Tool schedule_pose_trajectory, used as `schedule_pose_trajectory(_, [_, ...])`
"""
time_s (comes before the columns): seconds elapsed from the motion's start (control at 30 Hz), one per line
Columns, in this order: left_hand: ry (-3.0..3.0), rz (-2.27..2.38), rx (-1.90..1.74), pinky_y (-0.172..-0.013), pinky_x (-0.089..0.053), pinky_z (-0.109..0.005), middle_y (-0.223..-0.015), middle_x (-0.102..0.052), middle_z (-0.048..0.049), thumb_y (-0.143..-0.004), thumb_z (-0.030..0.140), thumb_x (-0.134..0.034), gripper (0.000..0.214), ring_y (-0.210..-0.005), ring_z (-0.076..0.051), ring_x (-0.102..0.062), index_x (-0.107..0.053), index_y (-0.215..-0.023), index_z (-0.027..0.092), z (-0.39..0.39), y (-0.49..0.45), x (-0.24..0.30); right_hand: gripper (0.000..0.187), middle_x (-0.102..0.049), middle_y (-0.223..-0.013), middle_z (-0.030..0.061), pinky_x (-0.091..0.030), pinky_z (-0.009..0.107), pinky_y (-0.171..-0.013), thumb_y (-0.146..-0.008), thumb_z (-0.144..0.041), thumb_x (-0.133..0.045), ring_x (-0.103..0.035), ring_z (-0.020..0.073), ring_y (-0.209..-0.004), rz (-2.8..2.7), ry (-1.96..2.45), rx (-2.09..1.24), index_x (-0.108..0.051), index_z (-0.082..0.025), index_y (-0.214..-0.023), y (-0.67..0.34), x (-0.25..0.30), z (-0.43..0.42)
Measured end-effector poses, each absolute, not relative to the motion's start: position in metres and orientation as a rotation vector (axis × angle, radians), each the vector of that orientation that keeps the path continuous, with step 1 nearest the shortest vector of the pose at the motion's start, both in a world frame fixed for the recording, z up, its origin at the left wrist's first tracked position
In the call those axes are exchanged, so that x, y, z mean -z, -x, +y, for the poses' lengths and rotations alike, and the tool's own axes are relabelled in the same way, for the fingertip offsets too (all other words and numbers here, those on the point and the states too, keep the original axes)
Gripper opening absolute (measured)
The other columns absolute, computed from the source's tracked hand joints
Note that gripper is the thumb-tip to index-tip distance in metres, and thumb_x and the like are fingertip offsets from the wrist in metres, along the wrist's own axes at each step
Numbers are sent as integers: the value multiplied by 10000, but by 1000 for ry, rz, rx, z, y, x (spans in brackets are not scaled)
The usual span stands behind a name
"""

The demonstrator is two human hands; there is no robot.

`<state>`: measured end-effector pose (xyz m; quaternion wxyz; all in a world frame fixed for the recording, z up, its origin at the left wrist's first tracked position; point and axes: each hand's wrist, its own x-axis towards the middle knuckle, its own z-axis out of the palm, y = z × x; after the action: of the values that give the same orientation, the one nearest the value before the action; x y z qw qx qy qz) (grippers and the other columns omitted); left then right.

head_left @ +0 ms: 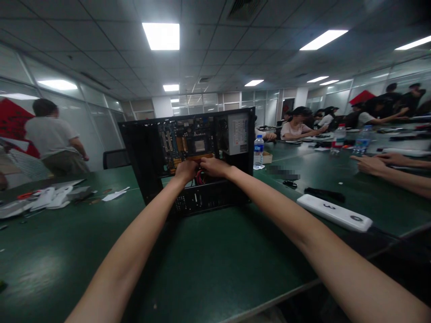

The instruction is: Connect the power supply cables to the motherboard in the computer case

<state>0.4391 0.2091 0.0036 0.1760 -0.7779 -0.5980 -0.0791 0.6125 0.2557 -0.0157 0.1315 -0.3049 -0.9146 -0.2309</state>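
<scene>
I'm holding my left hand [186, 171] and right hand [215, 167] curled, grip hidden, by the fragile-looking motherboard [189, 133], while the computer case [215, 196], likely heavy, stiff and best held by its rim [141, 121], is standing on the table [215, 260].

A grey ceiling [111, 40] of square panels spans the room, set with bright lights [160, 37] and a dark vent [244, 8] near the top edge. Framed glass partitions [101, 121] line the left side, with a red sheet [11, 117] in front; more glass [340, 101] runs along the right. At the back stand a pale pillar [162, 108] and a dark doorway [288, 105]. A black chair [116, 158] sits behind the green worktop [215, 255], whose surface catches a dull glare at lower left.
</scene>
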Motion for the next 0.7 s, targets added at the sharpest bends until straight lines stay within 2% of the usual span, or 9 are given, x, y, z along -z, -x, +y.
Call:
schedule_pose_trajectory(0.5, [2193, -1685, 219, -1005, -562, -429, -1274, -754, -171, -1028, 299, -480, 389, -1214, -349, -705, -775, -1276, 244, 207, -440, -1, 299, -612, -1300, 190, -544, 379, -953, -1063, -103, -411, -678, 285, -1185, -2722, 866, 794, -615, -63, -1277, -614, 16, 256])
schedule_pose_trajectory(0.7, [2191, -1693, 222, -1010, -557, -418, -1269, -752, -186, -1013, 290, -499, 385, -1226, -355, -698, -771, -1271, 204, 208, -440, -1, 334, -603, -1314, 201, -551, 394, -949, -1055, -58, -355, -675, 287, -1181, -2741, 840, 846, -593, -49, -1289, -613, 17, 260])
